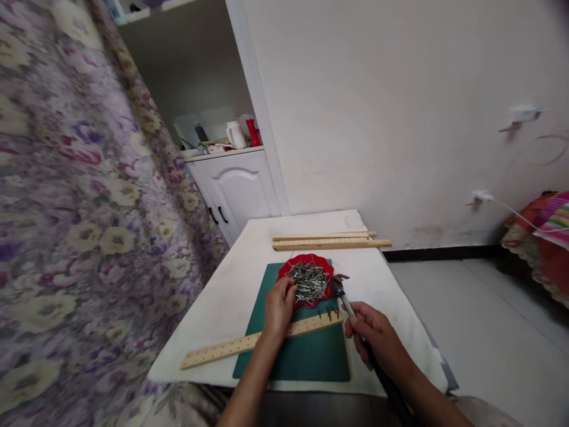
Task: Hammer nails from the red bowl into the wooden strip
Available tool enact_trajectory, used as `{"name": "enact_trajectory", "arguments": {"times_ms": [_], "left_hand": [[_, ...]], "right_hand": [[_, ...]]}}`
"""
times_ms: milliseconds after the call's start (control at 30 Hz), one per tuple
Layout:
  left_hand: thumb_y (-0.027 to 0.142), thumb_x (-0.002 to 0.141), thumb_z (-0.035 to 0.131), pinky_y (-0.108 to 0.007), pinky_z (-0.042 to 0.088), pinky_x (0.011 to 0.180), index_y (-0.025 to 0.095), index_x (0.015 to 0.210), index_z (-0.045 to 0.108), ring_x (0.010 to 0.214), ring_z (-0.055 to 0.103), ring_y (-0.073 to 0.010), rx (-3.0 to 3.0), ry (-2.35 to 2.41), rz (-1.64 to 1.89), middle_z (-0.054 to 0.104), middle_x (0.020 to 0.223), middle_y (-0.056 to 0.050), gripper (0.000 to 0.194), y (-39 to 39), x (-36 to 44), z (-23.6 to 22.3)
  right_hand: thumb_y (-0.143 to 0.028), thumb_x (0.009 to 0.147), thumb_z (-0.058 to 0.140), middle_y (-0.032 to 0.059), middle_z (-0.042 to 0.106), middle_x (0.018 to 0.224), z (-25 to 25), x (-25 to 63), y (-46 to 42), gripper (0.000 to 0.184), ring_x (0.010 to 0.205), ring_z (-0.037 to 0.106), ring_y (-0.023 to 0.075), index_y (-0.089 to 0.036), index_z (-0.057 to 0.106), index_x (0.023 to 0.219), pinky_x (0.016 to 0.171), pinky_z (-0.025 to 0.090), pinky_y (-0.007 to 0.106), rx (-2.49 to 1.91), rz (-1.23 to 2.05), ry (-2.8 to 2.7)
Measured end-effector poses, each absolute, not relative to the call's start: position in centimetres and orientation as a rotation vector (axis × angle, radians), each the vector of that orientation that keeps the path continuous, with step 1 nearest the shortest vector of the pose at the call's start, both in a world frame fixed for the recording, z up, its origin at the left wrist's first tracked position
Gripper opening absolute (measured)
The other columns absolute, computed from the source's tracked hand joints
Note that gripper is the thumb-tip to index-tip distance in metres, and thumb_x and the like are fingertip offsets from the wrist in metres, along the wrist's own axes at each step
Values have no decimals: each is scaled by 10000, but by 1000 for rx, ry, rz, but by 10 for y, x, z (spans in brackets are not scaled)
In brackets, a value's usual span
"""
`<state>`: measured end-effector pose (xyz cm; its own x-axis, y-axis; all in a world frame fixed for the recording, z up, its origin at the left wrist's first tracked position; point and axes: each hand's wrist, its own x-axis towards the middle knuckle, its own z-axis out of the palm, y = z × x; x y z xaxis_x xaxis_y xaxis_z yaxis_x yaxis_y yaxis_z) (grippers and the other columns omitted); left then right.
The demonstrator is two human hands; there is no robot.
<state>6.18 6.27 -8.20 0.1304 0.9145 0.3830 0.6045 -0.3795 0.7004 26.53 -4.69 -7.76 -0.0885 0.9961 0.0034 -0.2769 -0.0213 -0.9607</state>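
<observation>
My left hand (280,305) is at the near left edge of a scalloped red plate (329,268). Its fingers are drawn together against a heap of loose nails (310,281); what they pinch is hidden. My right hand (371,331) is wrapped round a claw hammer (349,305), its head raised just right of the plate. Below both hands, a wooden strip (222,351) with rows of small holes lies slantwise across a green cutting mat (311,362). Several nails (329,312) stand upright in the strip's right end.
More wooden strips (324,243) lie together at the back of the white-covered table (213,320). A white cabinet (242,187) stands behind at left, beside a floral curtain (89,207). The wall (377,118) rises behind the table.
</observation>
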Motion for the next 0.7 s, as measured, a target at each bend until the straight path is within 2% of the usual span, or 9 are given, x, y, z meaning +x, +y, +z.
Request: {"name": "enact_trajectory", "arguments": {"times_ms": [100, 200, 367, 700], "left_hand": [[345, 804, 534, -235, 432, 614, 192, 802, 535, 624, 577, -146, 1678, 1347, 1148, 602, 661, 19, 153, 35, 66, -96], [375, 766, 576, -218, 424, 599, 173, 772, 550, 633, 574, -139, 1495, 1242, 1152, 612, 672, 11, 204, 14, 75, -112], [353, 752, 592, -204, 388, 600, 157, 738, 612, 639, 521, -124, 1567, 1335, 1179, 580, 653, 17, 198, 6, 84, -124], [299, 771, 567, -214, 387, 627, 169, 685, 622, 682, 540, -136, 1788, 1388, 1141, 588, 692, 9, 166, 6, 89, -127]], "right_hand": [[-423, 822, 533, -43, 559, 682, -78, 265, -49, 250, 278, 371, 9, -178, 485, 831, 241, 280, 138, -956, 1394, -1061], [-412, 830, 530, -42, 563, 689, -79, 265, -51, 243, 283, 377, 12, -177, 484, 875, 243, 282, 136, -954, 1390, -1067], [-417, 830, 538, -42, 563, 696, -80, 267, -51, 279, 287, 380, 17, -175, 481, 957, 244, 285, 140, -964, 1392, -1067], [-393, 837, 545, -39, 567, 688, -76, 274, -51, 295, 301, 394, 22, -166, 492, 1019, 250, 297, 138, -976, 1365, -1046]]}}
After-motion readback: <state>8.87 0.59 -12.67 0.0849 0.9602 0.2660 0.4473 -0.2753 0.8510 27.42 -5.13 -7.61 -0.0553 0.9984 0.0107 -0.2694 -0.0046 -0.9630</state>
